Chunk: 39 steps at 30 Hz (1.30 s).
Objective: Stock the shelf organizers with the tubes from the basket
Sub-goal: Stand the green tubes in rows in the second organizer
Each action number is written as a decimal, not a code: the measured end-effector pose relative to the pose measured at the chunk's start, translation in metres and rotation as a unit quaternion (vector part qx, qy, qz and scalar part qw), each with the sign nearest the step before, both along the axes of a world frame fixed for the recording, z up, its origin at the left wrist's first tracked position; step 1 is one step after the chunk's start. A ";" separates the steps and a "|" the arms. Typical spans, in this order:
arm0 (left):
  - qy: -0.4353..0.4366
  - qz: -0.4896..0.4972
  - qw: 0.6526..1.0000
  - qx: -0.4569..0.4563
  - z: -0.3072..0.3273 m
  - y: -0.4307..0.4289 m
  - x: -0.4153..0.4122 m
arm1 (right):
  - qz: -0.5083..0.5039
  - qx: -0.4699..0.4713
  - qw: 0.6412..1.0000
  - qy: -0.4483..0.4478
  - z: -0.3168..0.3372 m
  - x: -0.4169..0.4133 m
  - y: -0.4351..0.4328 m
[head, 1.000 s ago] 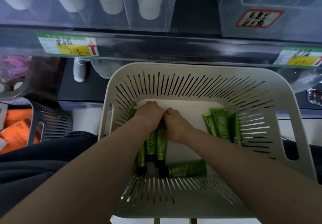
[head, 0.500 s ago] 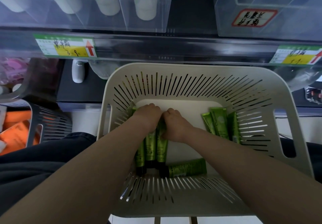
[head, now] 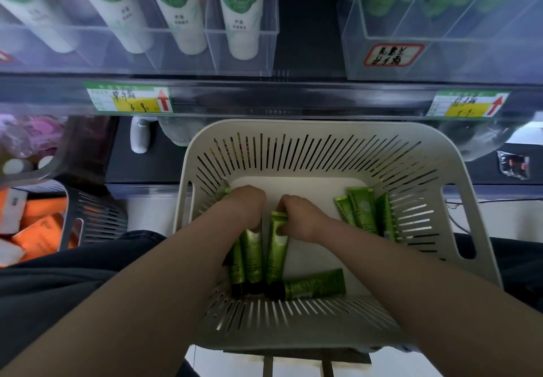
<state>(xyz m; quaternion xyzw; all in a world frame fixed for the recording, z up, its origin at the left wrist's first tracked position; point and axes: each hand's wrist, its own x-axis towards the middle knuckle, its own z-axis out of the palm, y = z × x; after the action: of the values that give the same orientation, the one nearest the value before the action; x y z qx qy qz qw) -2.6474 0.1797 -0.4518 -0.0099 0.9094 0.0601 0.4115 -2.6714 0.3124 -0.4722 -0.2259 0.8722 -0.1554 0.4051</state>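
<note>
A white slotted basket (head: 332, 138) sits in front of me, holding several green tubes. My left hand (head: 245, 206) is curled round the crimped ends of two green tubes (head: 249, 256) on the basket floor. My right hand (head: 296, 218) pinches the crimped end of a third tube (head: 277, 252) beside them. One tube (head: 314, 284) lies crosswise at the near side. Three more tubes (head: 363, 212) lean against the basket's right wall. A clear shelf organizer (head: 440, 62) with green tubes stands at the upper right.
A clear organizer (head: 241, 65) with white-and-green tubes fills the upper left shelf. Price labels (head: 129, 100) sit on the shelf edge. A grey basket (head: 94, 218) with orange boxes stands at the left. My dark-clothed knee (head: 58, 282) is at lower left.
My hands have drawn slightly apart, the right hand shifting right with one tube's end. The view has tilted up, showing more of the shelf organizers.
</note>
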 end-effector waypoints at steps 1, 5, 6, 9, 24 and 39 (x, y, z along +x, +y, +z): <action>0.000 0.004 1.000 0.002 0.002 -0.001 0.001 | 0.000 -0.001 1.000 -0.002 0.003 0.000 0.001; 0.017 0.025 0.999 0.014 0.009 -0.001 0.006 | -0.010 -0.010 1.000 -0.009 0.014 0.002 0.004; 0.023 0.031 0.999 0.017 0.012 -0.001 0.007 | -0.011 -0.014 1.000 -0.006 0.018 0.002 0.004; 0.040 0.044 0.998 0.022 0.018 0.002 0.011 | -0.020 -0.026 0.999 -0.009 0.028 0.003 0.006; 0.104 0.084 0.990 0.044 0.064 0.019 0.030 | -0.055 -0.106 0.993 0.027 0.082 0.010 0.029; 0.303 0.064 0.948 0.069 0.152 0.059 0.033 | -0.086 -0.151 0.978 0.115 0.159 0.009 0.081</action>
<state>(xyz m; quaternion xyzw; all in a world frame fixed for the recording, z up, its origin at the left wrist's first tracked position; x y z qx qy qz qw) -2.6143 0.2388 -0.3000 -0.0212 0.9823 0.1489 0.1115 -2.6625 0.3934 -0.3136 -0.2246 0.8957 -0.2925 0.2486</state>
